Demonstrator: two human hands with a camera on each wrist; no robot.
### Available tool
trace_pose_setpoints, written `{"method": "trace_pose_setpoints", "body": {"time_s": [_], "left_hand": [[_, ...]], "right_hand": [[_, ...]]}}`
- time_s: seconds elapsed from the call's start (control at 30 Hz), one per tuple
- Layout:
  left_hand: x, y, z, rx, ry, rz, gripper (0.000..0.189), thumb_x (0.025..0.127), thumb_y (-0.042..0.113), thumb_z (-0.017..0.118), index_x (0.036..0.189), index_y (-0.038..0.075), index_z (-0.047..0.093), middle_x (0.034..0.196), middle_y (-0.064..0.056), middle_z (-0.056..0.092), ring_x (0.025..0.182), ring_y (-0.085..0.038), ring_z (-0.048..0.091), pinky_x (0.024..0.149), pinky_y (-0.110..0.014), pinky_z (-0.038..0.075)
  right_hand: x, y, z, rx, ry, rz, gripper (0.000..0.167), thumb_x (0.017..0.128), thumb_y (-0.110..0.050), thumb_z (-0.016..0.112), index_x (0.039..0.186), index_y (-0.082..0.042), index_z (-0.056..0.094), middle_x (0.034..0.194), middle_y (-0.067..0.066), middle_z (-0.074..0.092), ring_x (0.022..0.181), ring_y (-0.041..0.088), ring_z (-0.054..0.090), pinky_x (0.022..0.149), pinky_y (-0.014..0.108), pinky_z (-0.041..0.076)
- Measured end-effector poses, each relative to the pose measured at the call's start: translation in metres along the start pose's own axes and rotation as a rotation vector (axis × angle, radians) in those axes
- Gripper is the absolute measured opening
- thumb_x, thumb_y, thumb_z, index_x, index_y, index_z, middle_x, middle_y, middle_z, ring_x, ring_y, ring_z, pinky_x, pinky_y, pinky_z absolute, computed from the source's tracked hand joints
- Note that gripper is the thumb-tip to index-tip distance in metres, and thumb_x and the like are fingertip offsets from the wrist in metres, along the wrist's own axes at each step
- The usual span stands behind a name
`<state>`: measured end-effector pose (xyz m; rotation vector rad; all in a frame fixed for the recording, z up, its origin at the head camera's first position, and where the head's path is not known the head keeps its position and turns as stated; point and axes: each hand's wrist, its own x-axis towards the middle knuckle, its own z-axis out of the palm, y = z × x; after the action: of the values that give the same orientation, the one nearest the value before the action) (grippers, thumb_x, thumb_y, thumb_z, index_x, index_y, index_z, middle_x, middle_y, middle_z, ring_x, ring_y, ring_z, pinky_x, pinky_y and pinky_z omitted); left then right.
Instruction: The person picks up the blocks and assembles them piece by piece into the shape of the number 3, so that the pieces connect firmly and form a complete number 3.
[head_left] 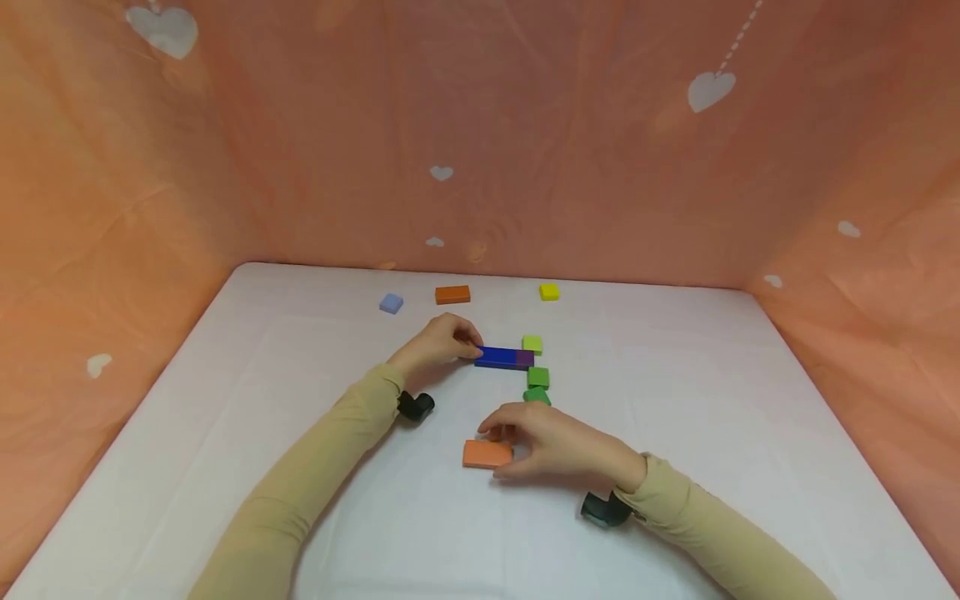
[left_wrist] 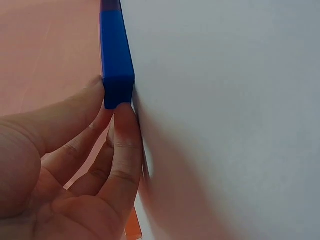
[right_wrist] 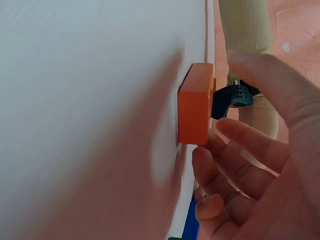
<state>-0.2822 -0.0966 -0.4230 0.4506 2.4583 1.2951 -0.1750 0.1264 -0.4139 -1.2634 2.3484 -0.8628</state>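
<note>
Left hand: pinching left end of blue block, mid-bench. Right hand: spread loosely about right end of orange block, nearer the front edge. White bench; heart-printed orange cloth along left, far and right edges. Near far edge, left to right: lavender block, darker orange block, yellow block. Broad bench surface lies toward both side edges. Right-wrist view shows thumb apart from orange block; head view leaves this unclear.
</note>
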Motion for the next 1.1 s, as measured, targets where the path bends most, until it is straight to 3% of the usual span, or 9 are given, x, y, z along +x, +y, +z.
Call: {"method": "trace_pose_setpoints", "body": {"time_s": [0.37, 0.77, 1.1], "left_hand": [[-0.0007, 0.0011, -0.0012, 0.013, -0.001, -0.002, 0.012, 0.088, 0.011, 0.070, 0.097, 0.004, 0.070, 0.088, -0.005, 0.066, 0.082, -0.019, 0.056, 0.078, -0.029, 0.047], [0.0002, -0.0001, -0.0007, 0.008, 0.001, 0.018, 0.012, 0.087, 0.011, 0.071, 0.096, 0.003, 0.070, 0.086, -0.005, 0.066, 0.079, -0.018, 0.056, 0.073, -0.026, 0.047], [0.0006, 0.0013, -0.0010, 0.009, -0.003, 0.008, 0.012, 0.088, 0.011, 0.070, 0.097, 0.003, 0.070, 0.089, -0.005, 0.066, 0.082, -0.019, 0.057, 0.077, -0.028, 0.047]], "right_hand": [[0.0031, 0.0051, 0.0045, -0.007, -0.016, 0.015, 0.040, 0.080, -0.030, 0.079, 0.114, -0.015, 0.064, 0.103, -0.012, 0.060, 0.091, 0.003, 0.055, 0.083, 0.022, 0.046], [0.0076, -0.0006, 0.0079, -0.066, 0.014, 0.038, 0.032, 0.081, -0.028, 0.078, 0.108, -0.015, 0.068, 0.098, -0.011, 0.059, 0.087, 0.003, 0.054, 0.080, 0.021, 0.046], [0.0083, 0.0014, 0.0011, -0.094, 0.052, 0.058, 0.027, 0.080, -0.022, 0.077, 0.104, -0.016, 0.068, 0.096, -0.011, 0.058, 0.083, 0.007, 0.052, 0.075, 0.023, 0.045]]}}
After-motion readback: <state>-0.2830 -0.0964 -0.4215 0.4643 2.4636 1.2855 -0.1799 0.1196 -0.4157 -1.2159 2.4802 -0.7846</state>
